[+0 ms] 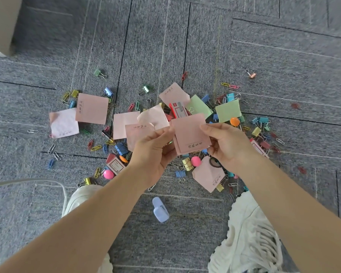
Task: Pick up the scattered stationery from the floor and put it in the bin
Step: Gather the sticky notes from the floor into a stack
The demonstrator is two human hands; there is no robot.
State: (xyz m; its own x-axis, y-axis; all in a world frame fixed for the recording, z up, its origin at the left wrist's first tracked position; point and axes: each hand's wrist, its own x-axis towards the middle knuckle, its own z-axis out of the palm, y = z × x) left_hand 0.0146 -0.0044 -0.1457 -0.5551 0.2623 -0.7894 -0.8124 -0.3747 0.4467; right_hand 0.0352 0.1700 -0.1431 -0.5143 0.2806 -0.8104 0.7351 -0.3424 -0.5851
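Observation:
I hold a small stack of pink sticky notes above the grey carpet. My left hand pinches the stack's left edge. My right hand grips its right edge, thumb on top. Below and around lie more pink notes, green notes, several coloured binder clips and paper clips, round pink and orange magnets, a red staple box, another staple box and a pale blue correction-tape dispenser. The bin is out of view.
Pale trouser legs frame the bottom of the view, left and right. A beige furniture corner stands at the top left. A thin curved translucent rim shows at the lower left. Stray clips lie further out on the carpet.

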